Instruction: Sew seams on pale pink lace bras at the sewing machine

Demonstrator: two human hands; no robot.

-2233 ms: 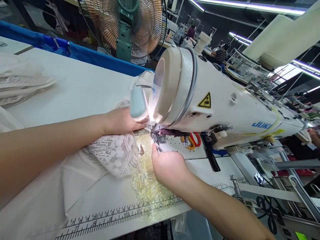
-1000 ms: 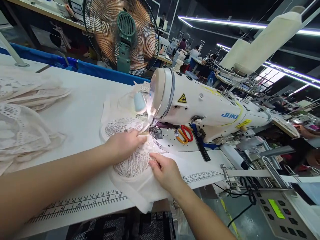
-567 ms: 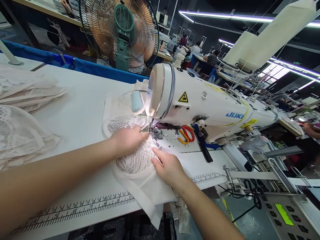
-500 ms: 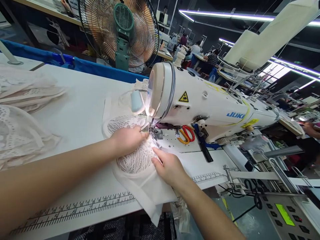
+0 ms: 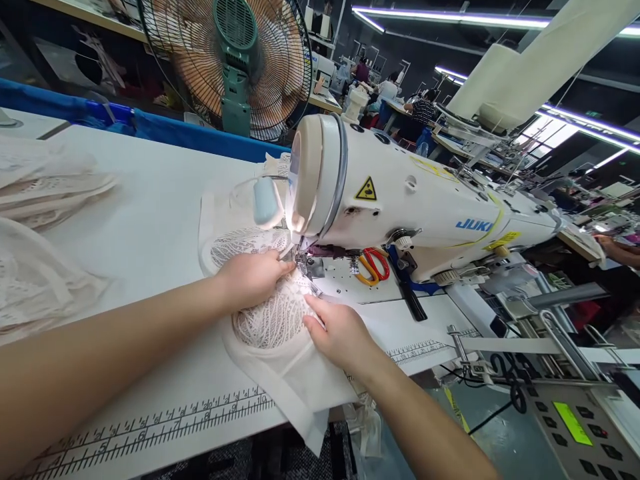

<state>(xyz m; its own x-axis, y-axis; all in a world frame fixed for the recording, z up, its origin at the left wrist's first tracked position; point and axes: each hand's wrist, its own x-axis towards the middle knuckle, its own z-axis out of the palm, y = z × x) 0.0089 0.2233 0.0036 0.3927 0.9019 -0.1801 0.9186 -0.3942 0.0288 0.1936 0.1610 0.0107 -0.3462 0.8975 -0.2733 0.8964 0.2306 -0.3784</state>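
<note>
While a lace piece (image 5: 273, 320) lies on the worktop (image 5: 150, 220) under the sewing machine (image 5: 400, 207), two hands hold it at the needle. The left hand (image 5: 250, 280) rests on the lace, fingers together, tips at the presser foot (image 5: 306, 265). The right hand (image 5: 340, 333) presses its near edge, fingers loosely bent. One fan (image 5: 230, 60) stands behind; one pair of scissors (image 5: 373, 265) lies under the machine.

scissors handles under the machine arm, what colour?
Red and orange scissors, resting under the sewing machine; head view.

Openwork lace cloth (image 5: 270, 320), glossy enamelled sewing machine (image 5: 400, 200)
</note>
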